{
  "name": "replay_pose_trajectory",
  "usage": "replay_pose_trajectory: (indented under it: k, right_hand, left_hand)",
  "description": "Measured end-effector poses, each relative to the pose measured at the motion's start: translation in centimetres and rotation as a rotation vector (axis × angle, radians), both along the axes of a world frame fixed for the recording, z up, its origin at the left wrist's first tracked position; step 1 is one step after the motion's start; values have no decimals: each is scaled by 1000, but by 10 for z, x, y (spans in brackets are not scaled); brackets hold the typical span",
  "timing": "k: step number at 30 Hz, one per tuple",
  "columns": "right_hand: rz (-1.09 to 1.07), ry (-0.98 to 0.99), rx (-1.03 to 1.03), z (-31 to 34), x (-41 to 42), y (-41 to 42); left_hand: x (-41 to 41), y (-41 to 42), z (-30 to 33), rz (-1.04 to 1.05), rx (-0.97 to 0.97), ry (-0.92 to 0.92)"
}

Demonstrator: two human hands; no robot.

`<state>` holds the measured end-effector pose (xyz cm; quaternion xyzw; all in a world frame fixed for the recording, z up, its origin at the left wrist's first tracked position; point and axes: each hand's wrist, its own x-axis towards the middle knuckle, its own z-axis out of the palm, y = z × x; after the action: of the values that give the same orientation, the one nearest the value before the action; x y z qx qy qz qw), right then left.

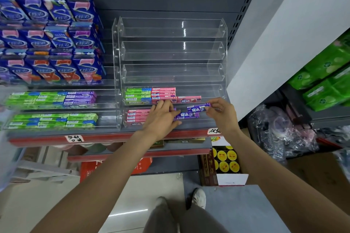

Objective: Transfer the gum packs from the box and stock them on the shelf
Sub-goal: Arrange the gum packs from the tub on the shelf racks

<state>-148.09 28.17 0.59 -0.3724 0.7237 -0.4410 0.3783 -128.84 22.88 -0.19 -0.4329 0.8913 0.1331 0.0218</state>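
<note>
Your right hand [220, 112] pinches one purple gum pack [198, 108] by its right end, holding it just above the bottom tier of the clear rack [223, 43]. Your left hand [162, 116] holds a second purple pack [187, 115] at that tier, beside the pink packs [137, 116] (the fingers seem curled round it, though the grip is partly hidden). The upper tiers hold nothing.

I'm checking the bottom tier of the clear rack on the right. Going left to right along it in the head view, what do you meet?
Pink gum packs → left hand → purple gum pack it holds → second purple gum pack → right hand pinching it.
</note>
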Motion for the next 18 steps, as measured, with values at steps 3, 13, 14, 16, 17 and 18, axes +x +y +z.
replay_pose_trajectory:
  k: [3, 13, 14, 16, 17, 18]
  right_hand:
    - [-18, -7, 12, 0, -3, -1]
    - [-34, -65, -12, 9, -8, 2]
    - [-36, -72, -16, 10, -9, 3]
    - [-41, -73, -16, 10, -10, 3]
    - [-42, -72, -14, 11, -11, 3]
    - [-44, -74, -13, 11, -11, 3]
  left_hand:
    - [-3, 2, -2, 16, 1, -5]
    - [-8, 3, 5, -58, 76, 121]
    - [-9, 3, 7, -56, 85, 137]
    - [-9, 3, 8, -76, 76, 148]
    - [-8, 2, 7, -95, 60, 128]
    - [-7, 2, 6, -115, 41, 94]
